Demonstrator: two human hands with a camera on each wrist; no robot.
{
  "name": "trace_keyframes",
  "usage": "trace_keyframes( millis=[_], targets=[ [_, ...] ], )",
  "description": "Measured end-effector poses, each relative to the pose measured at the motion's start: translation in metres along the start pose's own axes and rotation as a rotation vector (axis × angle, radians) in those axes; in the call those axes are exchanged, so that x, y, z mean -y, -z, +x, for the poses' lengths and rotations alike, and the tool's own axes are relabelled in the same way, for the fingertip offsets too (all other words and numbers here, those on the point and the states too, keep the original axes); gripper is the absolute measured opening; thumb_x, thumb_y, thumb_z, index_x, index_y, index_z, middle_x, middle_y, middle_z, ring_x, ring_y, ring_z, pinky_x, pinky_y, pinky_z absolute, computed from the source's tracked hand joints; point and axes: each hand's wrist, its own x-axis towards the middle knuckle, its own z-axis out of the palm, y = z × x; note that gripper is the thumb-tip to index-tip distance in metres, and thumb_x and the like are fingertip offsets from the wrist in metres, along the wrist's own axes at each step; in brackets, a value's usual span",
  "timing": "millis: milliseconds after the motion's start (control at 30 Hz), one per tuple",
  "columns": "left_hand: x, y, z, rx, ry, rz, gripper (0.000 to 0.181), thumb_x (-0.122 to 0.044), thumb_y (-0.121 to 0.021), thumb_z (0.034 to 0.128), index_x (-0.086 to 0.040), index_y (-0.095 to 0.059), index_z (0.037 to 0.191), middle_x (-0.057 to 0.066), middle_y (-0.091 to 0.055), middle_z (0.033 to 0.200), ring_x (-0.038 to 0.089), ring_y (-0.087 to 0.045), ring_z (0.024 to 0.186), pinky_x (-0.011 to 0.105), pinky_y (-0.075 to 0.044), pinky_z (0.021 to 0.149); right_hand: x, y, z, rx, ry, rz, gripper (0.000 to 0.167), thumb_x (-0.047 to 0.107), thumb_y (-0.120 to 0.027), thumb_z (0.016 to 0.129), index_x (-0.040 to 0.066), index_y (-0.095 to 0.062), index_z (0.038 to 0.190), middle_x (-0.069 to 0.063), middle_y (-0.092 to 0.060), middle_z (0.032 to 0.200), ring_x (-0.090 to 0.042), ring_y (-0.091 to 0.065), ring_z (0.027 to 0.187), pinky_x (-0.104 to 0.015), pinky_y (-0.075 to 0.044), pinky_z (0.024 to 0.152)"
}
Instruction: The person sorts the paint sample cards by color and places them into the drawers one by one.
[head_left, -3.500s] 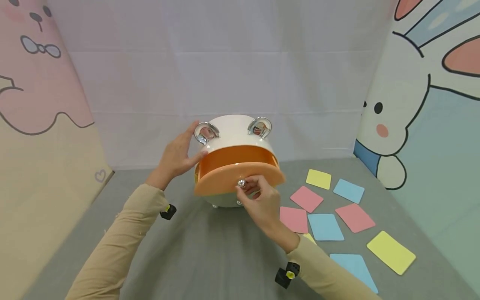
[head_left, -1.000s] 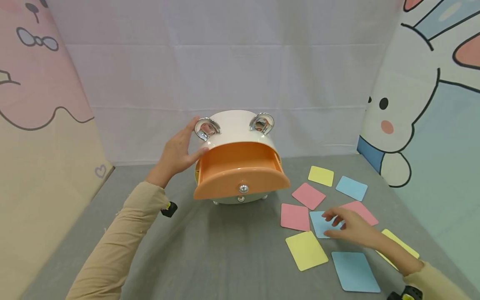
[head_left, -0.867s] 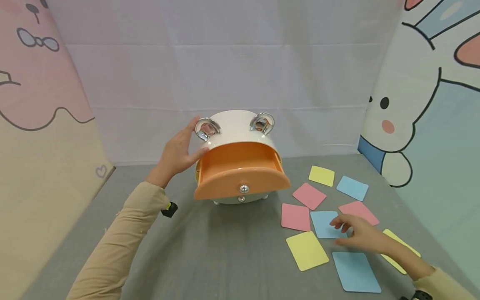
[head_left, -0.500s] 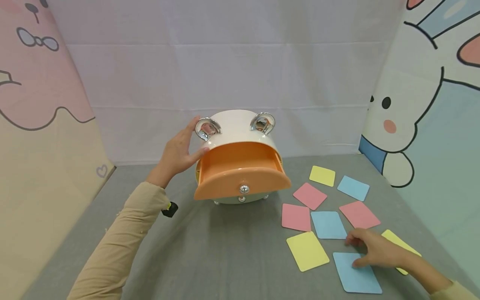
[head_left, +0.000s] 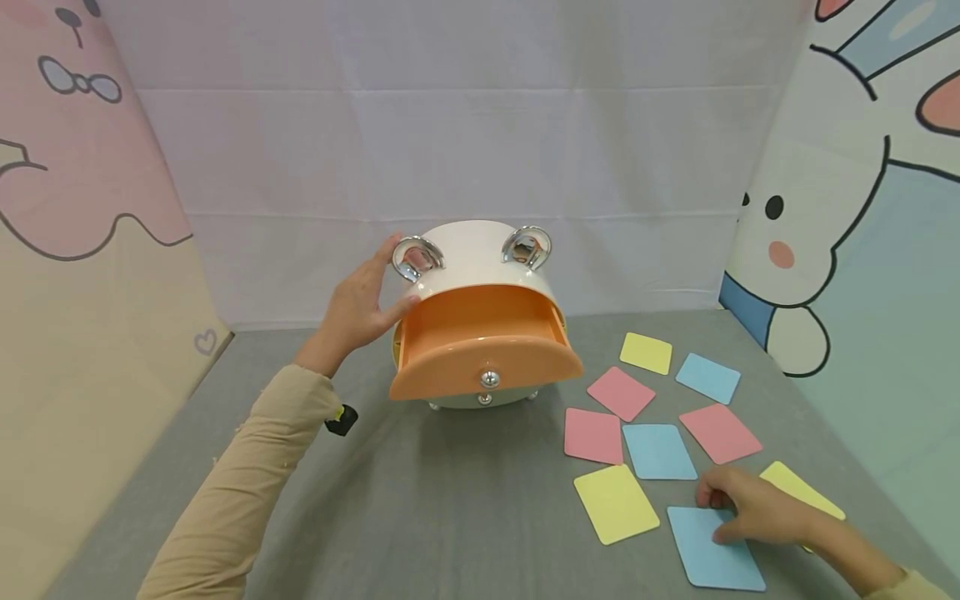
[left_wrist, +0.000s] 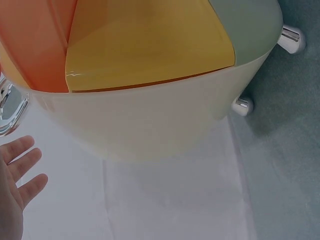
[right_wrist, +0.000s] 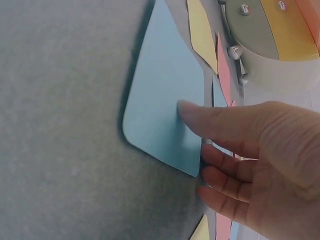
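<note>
A white desktop drawer box (head_left: 472,250) with two silver ear-like loops stands on the grey cloth in the head view. Its orange top drawer (head_left: 450,367) is pulled out, with nothing visible inside. My left hand (head_left: 352,308) steadies the box's left side, thumb at the front rim and fingers spread behind the silver loop. In the left wrist view, that hand's fingers (left_wrist: 27,162) look straight. At the lower right, my right hand (head_left: 765,508) pinches the far edge of a blue card (right_wrist: 160,90), thumb on top. Its fingertips are partly hidden at the card's edge.
Several cards lie flat right of the box, among them a yellow card (head_left: 617,504), a pink card (head_left: 592,435) and another blue card (head_left: 658,452). A white curtain (head_left: 450,158) hangs behind. Cartoon-printed panels (head_left: 892,275) stand on both sides.
My right hand has left the drawer knob, with the drawer now further out. It has moved right and down across the cards onto the near blue card. My left hand stays on the box.
</note>
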Motion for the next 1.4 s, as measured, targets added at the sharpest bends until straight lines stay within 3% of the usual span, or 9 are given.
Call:
trace_keyframes(
  millis=[300, 533, 700, 867, 1133, 1267, 1400],
  targets=[
    [0.001, -0.001, 0.000, -0.016, -0.008, 0.004, 0.079, -0.037, -0.060, 0.0822, -0.012, -0.020, 0.145, 0.015, -0.042, 0.137, 0.036, -0.048, 0.113, 0.052, -0.042, 0.085, 0.000, 0.005, 0.000, 0.062, 0.015, 0.113, 0.025, 0.010, -0.074, 0.069, 0.011, -0.051, 0.078, 0.011, -0.043, 0.069, 0.001, -0.041, 0.063, -0.021, -0.035, 0.049],
    [-0.001, -0.001, 0.000, 0.000, 0.003, 0.012, 0.079, -0.036, -0.060, 0.0814, -0.012, -0.019, 0.145, 0.019, -0.045, 0.133, 0.037, -0.049, 0.110, 0.053, -0.042, 0.085, 0.000, 0.017, 0.001, 0.122, 0.111, 0.175, 0.017, -0.008, -0.061, 0.077, 0.007, -0.054, 0.081, 0.005, -0.049, 0.072, 0.000, -0.044, 0.066, -0.022, -0.038, 0.050],
    [-0.001, -0.001, 0.001, 0.010, 0.012, 0.016, 0.080, -0.035, -0.060, 0.0814, -0.012, -0.018, 0.145, 0.018, -0.044, 0.134, 0.037, -0.049, 0.112, 0.053, -0.042, 0.085, 0.002, 0.032, 0.003, 0.119, 0.182, 0.155, 0.023, -0.015, -0.056, 0.076, 0.008, -0.057, 0.081, 0.003, -0.053, 0.074, 0.000, -0.047, 0.068, -0.020, -0.041, 0.053],
    [0.000, 0.000, 0.000, 0.013, 0.016, 0.017, 0.080, -0.036, -0.060, 0.0818, -0.013, -0.018, 0.146, 0.017, -0.042, 0.136, 0.037, -0.048, 0.114, 0.053, -0.042, 0.085, 0.008, 0.054, 0.016, 0.063, 0.241, 0.121, 0.026, -0.020, -0.054, 0.074, 0.005, -0.056, 0.080, -0.002, -0.051, 0.068, -0.005, -0.047, 0.061, -0.020, -0.041, 0.049],
    [-0.001, -0.001, 0.001, 0.015, 0.015, 0.018, 0.079, -0.039, -0.058, 0.0827, -0.013, -0.018, 0.145, 0.017, -0.042, 0.136, 0.038, -0.048, 0.113, 0.053, -0.042, 0.085, 0.038, 0.099, 0.046, -0.028, 0.080, 0.007, 0.017, -0.014, -0.055, 0.078, 0.001, -0.059, 0.084, 0.002, -0.053, 0.072, -0.006, -0.048, 0.063, -0.023, -0.045, 0.051],
    [-0.002, -0.001, 0.001, 0.020, 0.021, 0.020, 0.079, -0.041, -0.058, 0.0830, -0.014, -0.017, 0.146, 0.017, -0.042, 0.137, 0.038, -0.048, 0.113, 0.054, -0.042, 0.084, 0.062, 0.121, 0.063, -0.038, -0.030, -0.017, 0.015, -0.011, -0.053, 0.081, 0.001, -0.060, 0.087, -0.001, -0.056, 0.078, -0.008, -0.050, 0.067, -0.024, -0.047, 0.056],
    [-0.002, -0.001, 0.001, 0.021, 0.028, 0.026, 0.079, -0.042, -0.057, 0.0833, -0.015, -0.017, 0.146, 0.018, -0.042, 0.136, 0.038, -0.047, 0.114, 0.054, -0.042, 0.084, 0.086, 0.142, 0.081, -0.089, -0.082, -0.070, 0.013, -0.007, -0.054, 0.084, 0.002, -0.062, 0.089, -0.003, -0.060, 0.083, -0.012, -0.054, 0.072, -0.025, -0.050, 0.063]
  ],
)
